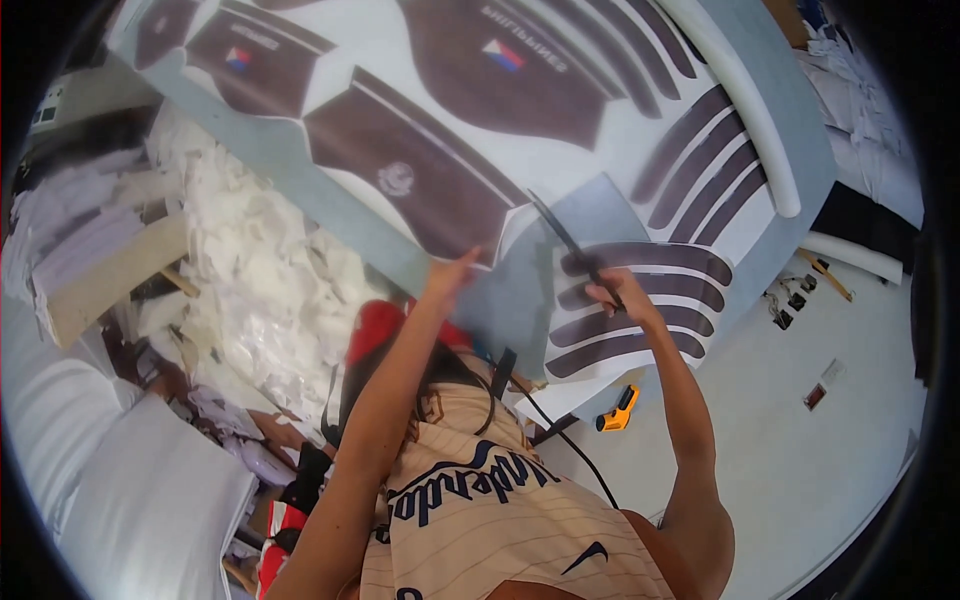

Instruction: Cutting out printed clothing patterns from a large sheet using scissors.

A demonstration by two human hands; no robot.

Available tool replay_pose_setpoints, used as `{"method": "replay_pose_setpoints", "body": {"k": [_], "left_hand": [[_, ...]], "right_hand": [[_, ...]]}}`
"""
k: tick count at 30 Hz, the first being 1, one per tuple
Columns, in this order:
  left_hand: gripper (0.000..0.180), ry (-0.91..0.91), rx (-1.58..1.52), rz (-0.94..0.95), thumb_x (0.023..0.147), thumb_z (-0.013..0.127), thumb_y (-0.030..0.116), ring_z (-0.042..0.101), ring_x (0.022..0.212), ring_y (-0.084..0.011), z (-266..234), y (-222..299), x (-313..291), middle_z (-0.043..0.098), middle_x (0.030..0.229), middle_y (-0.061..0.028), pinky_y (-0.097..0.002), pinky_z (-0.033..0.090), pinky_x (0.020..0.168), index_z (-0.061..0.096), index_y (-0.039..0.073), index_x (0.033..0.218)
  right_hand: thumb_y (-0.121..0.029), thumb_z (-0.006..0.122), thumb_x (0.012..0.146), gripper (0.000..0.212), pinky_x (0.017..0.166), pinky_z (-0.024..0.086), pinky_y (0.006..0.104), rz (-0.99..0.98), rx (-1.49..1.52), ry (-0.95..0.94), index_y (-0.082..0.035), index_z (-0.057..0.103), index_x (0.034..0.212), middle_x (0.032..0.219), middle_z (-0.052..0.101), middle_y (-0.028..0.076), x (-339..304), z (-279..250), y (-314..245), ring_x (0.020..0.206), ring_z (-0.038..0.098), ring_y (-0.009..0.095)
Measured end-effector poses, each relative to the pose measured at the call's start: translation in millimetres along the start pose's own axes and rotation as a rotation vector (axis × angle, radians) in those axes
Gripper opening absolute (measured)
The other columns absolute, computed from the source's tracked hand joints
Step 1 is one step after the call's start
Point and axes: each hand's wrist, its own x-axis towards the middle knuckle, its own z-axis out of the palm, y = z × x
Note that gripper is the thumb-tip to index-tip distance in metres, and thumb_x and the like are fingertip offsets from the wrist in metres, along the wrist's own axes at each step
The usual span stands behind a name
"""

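My right hand (625, 297) is wrapped round dark scissors (570, 241) right of center, blades slanting up-left toward the big printed sheet (375, 45) filling upper center. Left hand (452, 285), mid-frame, is at a brown panel's (415, 165) lower corner; too blurry, can't tell how tight.

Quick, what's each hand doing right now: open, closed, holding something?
Left hand: at the edge of the dark printed sheet; blurred, so its grip can't be told.
Right hand: closed, holding scissors.
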Motion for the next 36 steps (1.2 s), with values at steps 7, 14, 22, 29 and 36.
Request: {"method": "replay_pose_setpoints", "body": {"k": [7, 14, 22, 29, 36], "left_hand": [[0.042, 0.030, 0.035, -0.012, 0.086, 0.081, 0.027, 0.062, 0.092, -0.0171, 0, 5, -1, 0.065, 0.108, -0.0009, -0.0355, 0.048, 0.080, 0.059, 0.014, 0.119], [0.042, 0.072, 0.042, -0.025, 0.086, 0.081, 0.025, 0.062, 0.091, -0.0172, 4, 8, -6, 0.066, 0.107, -0.0016, -0.0348, 0.048, 0.080, 0.059, 0.013, 0.119], [0.046, 0.070, 0.028, -0.023, 0.086, 0.081, 0.026, 0.061, 0.094, -0.0164, 4, 10, -11, 0.065, 0.110, -0.0034, -0.0336, 0.048, 0.081, 0.058, 0.011, 0.122], [0.047, 0.009, -0.003, 0.011, 0.086, 0.081, 0.025, 0.061, 0.095, -0.0164, 1, 10, -14, 0.065, 0.110, -0.0029, -0.0345, 0.048, 0.083, 0.057, 0.011, 0.124], [0.048, -0.029, -0.042, 0.047, 0.086, 0.081, 0.023, 0.062, 0.099, -0.0175, -1, 8, -14, 0.064, 0.115, -0.0046, -0.0352, 0.049, 0.084, 0.057, 0.010, 0.125]], "right_hand": [[-0.029, 0.085, 0.081, 0.039, 0.042, 0.027, 0.0251, -0.035, -0.086, -0.012, -0.008, 0.057, 0.064, 0.051, 0.042, -0.005, 25, -13, 2, 0.044, 0.039, 0.005], [-0.029, 0.086, 0.080, 0.039, 0.043, 0.024, 0.0246, -0.005, -0.114, 0.018, -0.009, 0.057, 0.063, 0.051, 0.043, -0.006, 31, -12, -2, 0.045, 0.038, 0.004], [-0.030, 0.084, 0.082, 0.036, 0.042, 0.027, 0.0225, -0.041, -0.034, -0.074, -0.008, 0.060, 0.066, 0.051, 0.044, -0.006, 49, -15, -19, 0.045, 0.040, 0.004], [-0.032, 0.084, 0.082, 0.034, 0.043, 0.029, 0.0214, -0.050, -0.015, -0.076, -0.006, 0.063, 0.073, 0.052, 0.044, -0.006, 66, -1, -44, 0.046, 0.041, 0.003], [-0.034, 0.085, 0.081, 0.038, 0.043, 0.030, 0.0218, -0.087, -0.032, -0.073, -0.007, 0.061, 0.067, 0.051, 0.045, -0.006, 95, 14, -71, 0.043, 0.041, 0.004]]}}
